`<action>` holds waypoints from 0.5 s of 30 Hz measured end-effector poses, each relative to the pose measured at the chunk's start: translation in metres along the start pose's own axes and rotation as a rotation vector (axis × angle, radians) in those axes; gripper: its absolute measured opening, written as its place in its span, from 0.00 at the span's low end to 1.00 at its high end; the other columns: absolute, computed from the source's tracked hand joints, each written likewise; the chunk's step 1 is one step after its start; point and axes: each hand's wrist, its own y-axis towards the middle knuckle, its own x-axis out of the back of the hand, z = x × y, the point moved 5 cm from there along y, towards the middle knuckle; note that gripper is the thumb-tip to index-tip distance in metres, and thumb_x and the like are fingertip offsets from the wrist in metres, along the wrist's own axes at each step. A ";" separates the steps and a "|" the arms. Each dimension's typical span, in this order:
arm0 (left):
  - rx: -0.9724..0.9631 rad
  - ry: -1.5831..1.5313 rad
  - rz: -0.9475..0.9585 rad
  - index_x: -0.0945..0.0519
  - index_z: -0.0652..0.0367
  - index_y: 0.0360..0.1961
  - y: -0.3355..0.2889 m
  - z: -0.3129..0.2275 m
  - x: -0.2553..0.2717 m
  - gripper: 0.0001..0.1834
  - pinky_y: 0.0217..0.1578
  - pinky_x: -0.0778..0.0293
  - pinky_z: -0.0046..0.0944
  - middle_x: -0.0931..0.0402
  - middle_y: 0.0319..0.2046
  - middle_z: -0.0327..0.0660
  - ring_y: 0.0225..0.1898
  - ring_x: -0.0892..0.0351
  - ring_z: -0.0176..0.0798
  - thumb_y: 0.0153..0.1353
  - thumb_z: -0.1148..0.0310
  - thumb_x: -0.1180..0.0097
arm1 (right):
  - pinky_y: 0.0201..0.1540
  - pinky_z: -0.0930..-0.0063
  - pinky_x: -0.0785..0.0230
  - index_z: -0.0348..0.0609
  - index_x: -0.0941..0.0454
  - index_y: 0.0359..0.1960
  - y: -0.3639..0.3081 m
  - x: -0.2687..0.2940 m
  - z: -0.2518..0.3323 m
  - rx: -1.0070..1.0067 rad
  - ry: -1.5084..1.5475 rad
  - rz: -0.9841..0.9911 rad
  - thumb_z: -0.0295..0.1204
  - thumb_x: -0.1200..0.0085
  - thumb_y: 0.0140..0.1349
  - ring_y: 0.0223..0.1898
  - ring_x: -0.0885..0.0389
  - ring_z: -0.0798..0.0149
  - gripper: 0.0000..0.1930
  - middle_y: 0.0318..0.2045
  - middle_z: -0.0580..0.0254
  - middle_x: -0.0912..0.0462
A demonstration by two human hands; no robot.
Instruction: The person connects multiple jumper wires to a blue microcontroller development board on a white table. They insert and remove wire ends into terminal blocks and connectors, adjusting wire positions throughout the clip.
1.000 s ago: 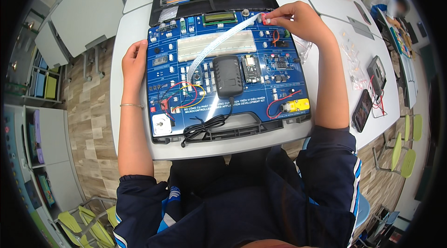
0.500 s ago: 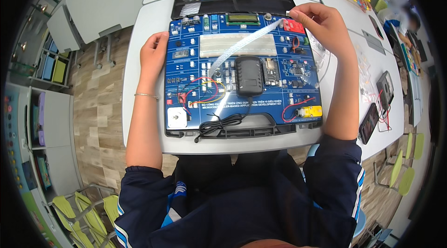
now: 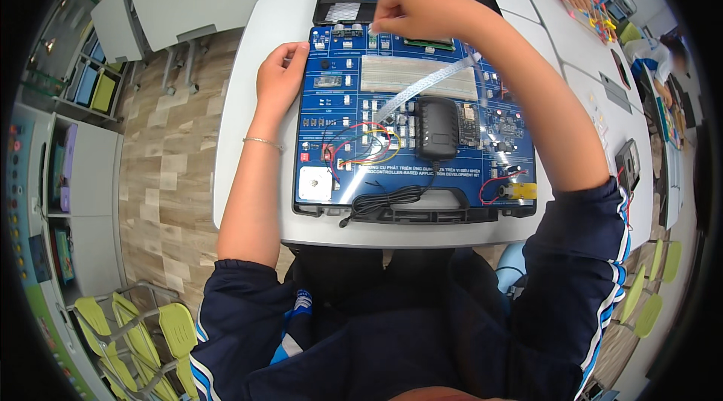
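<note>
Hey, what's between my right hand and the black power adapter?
Mainly the white breadboard, with a pale strip slanting over it, in the head view.

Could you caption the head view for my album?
Left hand beside a blue board, right hand over its far edge.

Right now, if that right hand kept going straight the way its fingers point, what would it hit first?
Probably the small green module at the top of the blue board, just below the right hand in the picture; depth is unclear, so the two might even be touching.
</note>
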 end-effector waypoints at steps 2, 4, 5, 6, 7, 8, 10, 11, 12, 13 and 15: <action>0.023 0.053 -0.014 0.15 0.57 0.42 -0.001 -0.001 0.001 0.19 0.34 0.27 0.30 0.17 0.29 0.35 0.29 0.22 0.29 0.65 0.52 0.44 | 0.31 0.70 0.26 0.40 0.15 0.30 0.023 -0.014 0.008 0.010 -0.083 0.044 0.34 0.36 0.56 0.25 0.18 0.65 0.09 0.23 0.57 0.16; 0.025 0.039 -0.010 0.15 0.57 0.42 -0.001 -0.002 0.001 0.20 0.34 0.27 0.30 0.17 0.28 0.35 0.28 0.23 0.29 0.64 0.51 0.44 | 0.31 0.68 0.25 0.41 0.15 0.28 0.041 -0.031 0.008 0.027 -0.161 0.072 0.34 0.36 0.54 0.25 0.17 0.62 0.09 0.23 0.57 0.16; 0.025 0.032 -0.009 0.15 0.57 0.42 0.000 -0.002 0.001 0.20 0.34 0.27 0.30 0.18 0.28 0.35 0.28 0.23 0.29 0.64 0.51 0.44 | 0.31 0.67 0.25 0.41 0.15 0.27 0.050 -0.038 0.008 0.045 -0.199 0.076 0.33 0.36 0.54 0.26 0.17 0.61 0.08 0.23 0.56 0.16; 0.016 0.036 -0.008 0.15 0.56 0.41 0.001 -0.003 -0.001 0.20 0.34 0.27 0.30 0.18 0.28 0.35 0.28 0.23 0.29 0.64 0.50 0.44 | 0.32 0.66 0.25 0.41 0.15 0.27 0.056 -0.044 0.006 0.062 -0.238 0.080 0.33 0.36 0.53 0.26 0.16 0.60 0.08 0.23 0.56 0.15; 0.010 0.044 -0.015 0.15 0.56 0.41 0.000 -0.003 0.000 0.20 0.34 0.27 0.30 0.18 0.28 0.35 0.28 0.23 0.29 0.64 0.50 0.44 | 0.32 0.66 0.25 0.42 0.15 0.26 0.060 -0.046 0.010 0.043 -0.272 0.099 0.33 0.36 0.53 0.27 0.16 0.60 0.07 0.24 0.56 0.15; 0.003 0.051 -0.022 0.15 0.56 0.41 0.000 -0.003 0.000 0.20 0.34 0.27 0.30 0.18 0.28 0.35 0.28 0.23 0.29 0.64 0.50 0.44 | 0.32 0.66 0.25 0.42 0.15 0.26 0.063 -0.046 0.013 0.023 -0.307 0.118 0.32 0.37 0.52 0.27 0.16 0.59 0.07 0.24 0.56 0.15; 0.012 0.048 -0.014 0.15 0.56 0.41 0.001 -0.003 0.000 0.20 0.34 0.27 0.30 0.18 0.28 0.35 0.28 0.22 0.29 0.64 0.50 0.44 | 0.34 0.65 0.24 0.42 0.15 0.26 0.066 -0.047 0.018 0.003 -0.372 0.148 0.32 0.37 0.52 0.29 0.16 0.58 0.06 0.25 0.55 0.15; 0.015 0.045 -0.009 0.15 0.56 0.41 0.001 -0.003 -0.001 0.20 0.34 0.27 0.30 0.18 0.28 0.35 0.28 0.22 0.29 0.63 0.49 0.44 | 0.34 0.64 0.24 0.43 0.15 0.27 0.067 -0.047 0.020 0.003 -0.402 0.158 0.31 0.37 0.52 0.30 0.15 0.57 0.06 0.26 0.55 0.15; 0.024 0.055 -0.018 0.15 0.55 0.40 0.000 -0.004 0.000 0.20 0.34 0.27 0.31 0.18 0.28 0.35 0.28 0.23 0.30 0.63 0.49 0.44 | 0.35 0.64 0.23 0.43 0.15 0.27 0.067 -0.048 0.022 0.003 -0.432 0.169 0.31 0.38 0.52 0.31 0.15 0.57 0.06 0.26 0.54 0.15; 0.025 0.075 -0.023 0.15 0.55 0.40 0.000 -0.005 0.001 0.20 0.34 0.27 0.31 0.18 0.28 0.35 0.28 0.23 0.30 0.63 0.49 0.44 | 0.36 0.63 0.23 0.43 0.15 0.29 0.068 -0.047 0.027 -0.002 -0.463 0.202 0.30 0.38 0.52 0.33 0.15 0.56 0.06 0.28 0.54 0.15; 0.027 0.115 -0.032 0.14 0.54 0.40 -0.001 -0.006 0.003 0.20 0.34 0.27 0.31 0.18 0.28 0.35 0.27 0.23 0.31 0.63 0.48 0.44 | 0.39 0.62 0.22 0.42 0.15 0.31 0.069 -0.046 0.039 -0.010 -0.526 0.269 0.29 0.38 0.52 0.36 0.15 0.55 0.06 0.30 0.52 0.15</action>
